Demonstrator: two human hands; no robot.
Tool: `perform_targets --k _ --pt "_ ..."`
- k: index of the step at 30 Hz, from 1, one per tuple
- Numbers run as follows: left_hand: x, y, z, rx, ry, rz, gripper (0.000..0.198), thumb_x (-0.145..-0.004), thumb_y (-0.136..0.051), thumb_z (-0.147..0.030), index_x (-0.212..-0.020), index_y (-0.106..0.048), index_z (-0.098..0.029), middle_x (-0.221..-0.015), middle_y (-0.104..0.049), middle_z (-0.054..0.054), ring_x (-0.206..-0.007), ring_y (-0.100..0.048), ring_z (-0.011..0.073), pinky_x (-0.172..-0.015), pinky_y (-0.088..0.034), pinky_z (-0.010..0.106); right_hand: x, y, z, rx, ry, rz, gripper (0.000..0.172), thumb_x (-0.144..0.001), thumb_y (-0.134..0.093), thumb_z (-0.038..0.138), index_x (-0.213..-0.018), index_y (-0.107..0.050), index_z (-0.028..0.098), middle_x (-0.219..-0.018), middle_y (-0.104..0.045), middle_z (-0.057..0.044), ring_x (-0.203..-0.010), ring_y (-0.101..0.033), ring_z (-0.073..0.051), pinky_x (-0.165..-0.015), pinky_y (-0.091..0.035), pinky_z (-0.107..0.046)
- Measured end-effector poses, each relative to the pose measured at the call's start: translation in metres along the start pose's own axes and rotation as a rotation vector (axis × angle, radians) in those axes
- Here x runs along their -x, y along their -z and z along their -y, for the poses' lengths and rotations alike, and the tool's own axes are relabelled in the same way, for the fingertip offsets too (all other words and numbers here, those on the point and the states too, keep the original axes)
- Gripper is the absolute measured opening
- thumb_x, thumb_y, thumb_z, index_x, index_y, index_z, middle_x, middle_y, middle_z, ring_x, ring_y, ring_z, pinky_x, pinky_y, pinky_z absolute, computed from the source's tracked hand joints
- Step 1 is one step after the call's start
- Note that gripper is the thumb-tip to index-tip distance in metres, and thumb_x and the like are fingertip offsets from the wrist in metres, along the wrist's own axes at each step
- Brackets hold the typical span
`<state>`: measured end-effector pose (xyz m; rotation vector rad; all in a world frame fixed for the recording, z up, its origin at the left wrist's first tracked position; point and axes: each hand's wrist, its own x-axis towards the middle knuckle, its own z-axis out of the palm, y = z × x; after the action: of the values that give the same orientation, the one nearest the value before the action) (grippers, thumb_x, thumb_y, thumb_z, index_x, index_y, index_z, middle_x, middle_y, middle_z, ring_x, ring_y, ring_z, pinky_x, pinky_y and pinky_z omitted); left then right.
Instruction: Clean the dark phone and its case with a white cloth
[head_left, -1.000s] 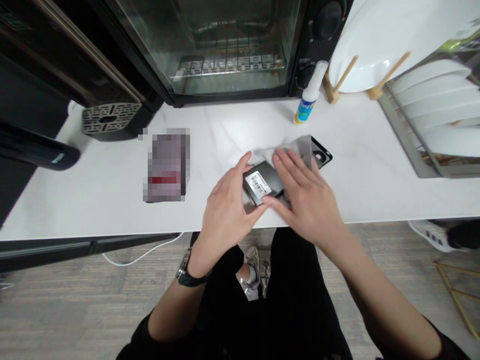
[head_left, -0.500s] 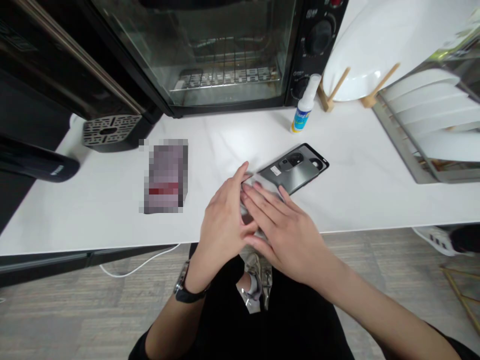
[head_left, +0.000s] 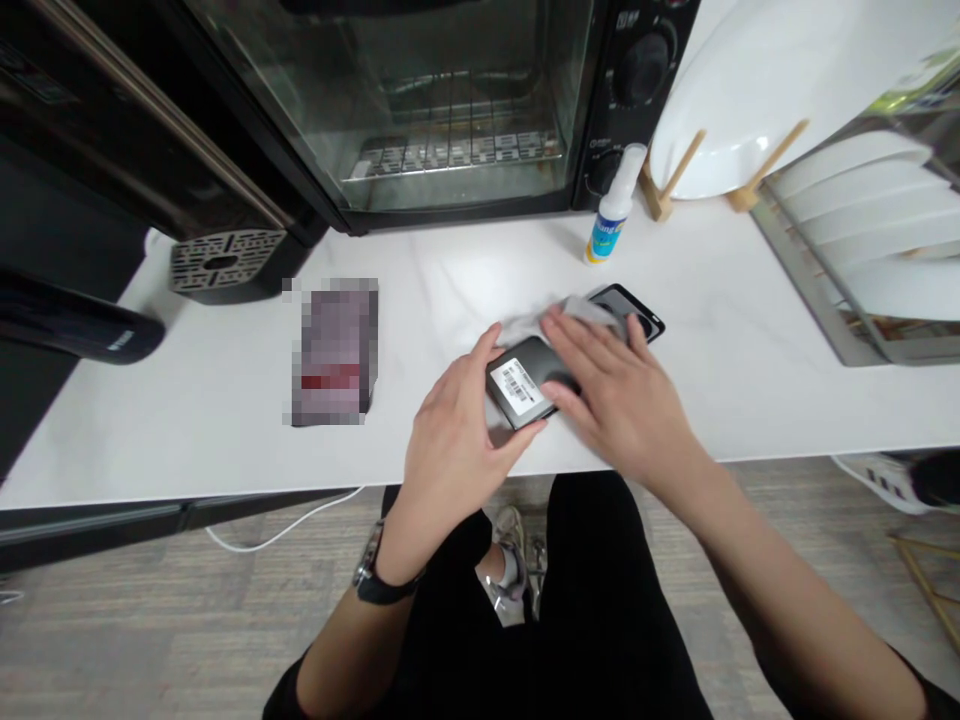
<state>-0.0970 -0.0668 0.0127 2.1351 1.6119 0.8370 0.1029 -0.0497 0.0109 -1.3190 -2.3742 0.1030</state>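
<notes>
A dark grey smartphone [head_left: 541,362] with a white barcode label lies back side up and slanted on the white counter. My left hand [head_left: 451,425], with a watch on its wrist, grips the phone's near left end between thumb and fingers. Across the phone's middle, my right hand [head_left: 628,395] presses a pale grey cloth [head_left: 589,308] against its back. The cloth is blurred by motion and hides much of the camera part; the phone's far right end shows beyond it. Behind the phone stands a small white spray bottle [head_left: 609,215] with a blue and yellow label.
A blurred-out greyish purple rectangular item [head_left: 337,335] lies to the left. A black toaster oven [head_left: 457,130] stands at the back, with a black machine with a drip tray [head_left: 225,262] beside it. White plates [head_left: 847,200] in racks are at the right. The counter's front edge [head_left: 300,500] runs before me.
My right hand has slid with the cloth from the phone's near left end toward its camera end, uncovering the barcode label. My left hand stays at the near end.
</notes>
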Motion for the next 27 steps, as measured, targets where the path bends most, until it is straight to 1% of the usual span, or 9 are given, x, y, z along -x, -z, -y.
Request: perform_targets --k 2,6,8,11,15,16,20,24,27 --pt "0.000 -0.001 -0.001 -0.003 0.001 0.000 0.097 -0.088 -0.085 -0.039 -0.167 -0.029 -0.026 -0.148 -0.065 0.014 -0.135 -0.065 0.0321 -0.117 -0.052 0.049 -0.001 0.000 -0.004 0.024 -0.054 -0.040 0.071 -0.113 -0.037 0.056 -0.165 -0.040 0.008 -0.171 -0.044 -0.016 -0.160 -0.041 -0.038 -0.131 -0.029 -0.070" --pt "0.000 0.000 -0.001 0.002 -0.007 0.015 0.095 -0.090 -0.083 -0.037 -0.167 -0.028 -0.025 -0.150 -0.063 0.015 -0.136 -0.064 0.0326 -0.116 -0.053 0.050 0.007 0.003 0.002 -0.078 0.187 0.123 0.061 -0.115 -0.034 0.045 -0.165 -0.041 0.011 -0.174 -0.040 -0.011 -0.162 -0.039 -0.027 -0.134 -0.033 -0.057" --pt "0.000 0.000 -0.001 0.004 -0.002 0.009 0.100 -0.087 -0.087 -0.037 -0.167 -0.029 -0.026 -0.150 -0.063 0.014 -0.137 -0.064 0.0330 -0.117 -0.052 0.050 0.010 0.005 -0.001 -0.024 0.089 0.066 0.059 -0.115 -0.035 0.045 -0.165 -0.041 0.013 -0.165 -0.053 -0.013 -0.153 -0.053 -0.030 -0.132 -0.034 -0.064" --pt "-0.001 0.001 -0.002 0.001 0.004 0.003 0.102 -0.084 -0.090 -0.037 -0.167 -0.029 -0.027 -0.149 -0.064 0.013 -0.137 -0.064 0.0333 -0.117 -0.052 0.050 0.012 0.007 -0.005 0.061 -0.082 -0.060 0.065 -0.114 -0.038 0.047 -0.165 -0.040 0.007 -0.170 -0.043 -0.018 -0.159 -0.043 -0.038 -0.128 -0.035 -0.071" --pt "-0.001 0.001 -0.002 0.001 0.012 0.021 0.098 -0.087 -0.085 -0.029 -0.167 -0.029 -0.027 -0.148 -0.064 0.014 -0.135 -0.065 0.0322 -0.116 -0.053 0.050 0.013 0.008 -0.001 -0.062 0.247 0.098 0.059 -0.115 -0.039 0.043 -0.161 -0.046 0.009 -0.172 -0.043 -0.009 -0.163 -0.038 -0.026 -0.135 -0.035 -0.054" --pt "-0.001 0.001 -0.002 -0.002 0.010 0.020 0.098 -0.087 -0.085 -0.029 -0.167 -0.028 -0.027 -0.148 -0.064 0.014 -0.135 -0.065 0.0320 -0.116 -0.052 0.050 0.012 0.008 -0.003 -0.056 0.234 0.099 0.057 -0.115 -0.037 0.043 -0.161 -0.047 0.011 -0.171 -0.045 -0.008 -0.161 -0.041 -0.025 -0.135 -0.034 -0.055" --pt "-0.002 0.000 -0.002 -0.022 -0.011 0.020 0.099 -0.087 -0.087 -0.038 -0.167 -0.028 -0.025 -0.148 -0.063 0.014 -0.136 -0.063 0.0327 -0.118 -0.050 0.050 0.006 0.007 -0.014 0.070 -0.110 -0.062 0.063 -0.113 -0.041 0.048 -0.162 -0.045 0.008 -0.168 -0.047 -0.016 -0.158 -0.044 -0.038 -0.128 -0.036 -0.071" --pt "-0.001 0.001 0.000 -0.021 -0.034 0.054 0.094 -0.091 -0.082 -0.039 -0.167 -0.028 -0.024 -0.148 -0.061 0.015 -0.136 -0.062 0.0329 -0.117 -0.051 0.051 0.007 0.007 -0.001 -0.081 0.157 0.077 0.062 -0.114 -0.038 0.048 -0.162 -0.046 0.010 -0.171 -0.044 -0.008 -0.162 -0.039 -0.027 -0.135 -0.033 -0.057" --pt "-0.001 0.001 -0.001 -0.019 -0.038 0.053 0.092 -0.092 -0.081 -0.039 -0.167 -0.029 -0.025 -0.150 -0.059 0.014 -0.139 -0.060 0.0338 -0.119 -0.049 0.052 0.007 0.009 -0.005 -0.082 0.100 0.088 0.056 -0.115 -0.036 0.044 -0.162 -0.048 0.016 -0.170 -0.046 -0.006 -0.161 -0.041 -0.025 -0.135 -0.031 -0.058"
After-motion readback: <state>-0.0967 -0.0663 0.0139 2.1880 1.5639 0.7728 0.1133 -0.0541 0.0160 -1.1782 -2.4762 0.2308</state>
